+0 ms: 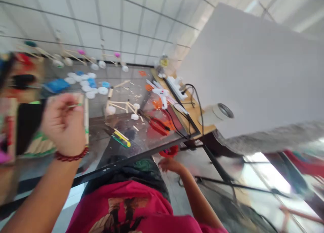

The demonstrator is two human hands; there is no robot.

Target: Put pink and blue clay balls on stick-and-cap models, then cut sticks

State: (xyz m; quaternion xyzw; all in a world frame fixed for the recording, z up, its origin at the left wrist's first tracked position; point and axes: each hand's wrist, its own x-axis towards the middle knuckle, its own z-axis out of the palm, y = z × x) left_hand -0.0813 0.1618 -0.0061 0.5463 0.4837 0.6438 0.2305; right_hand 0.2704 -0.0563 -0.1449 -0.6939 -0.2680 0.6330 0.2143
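My left hand (66, 123), with a red bead bracelet at the wrist, is raised over the left side of the table. Its thumb and forefinger pinch a thin stick (73, 106) that looks green at one end; blur hides the detail. Under and beside this hand lie wooden sticks (40, 144) with green ends, next to a black panel (27, 128). My right hand (170, 165) hangs below the table's front edge, near a red basket (169, 151). Its fingers are loosely bent and apart, and nothing shows in them.
A stick frame with white caps (121, 106) stands mid-table. Around it lie a yellow-green utility knife (120, 138), red-handled pliers (159, 125), a white glue gun (162, 95), a power strip (177, 86) with cables, and bottle caps (87, 84). A large white board (253, 67) rises at right.
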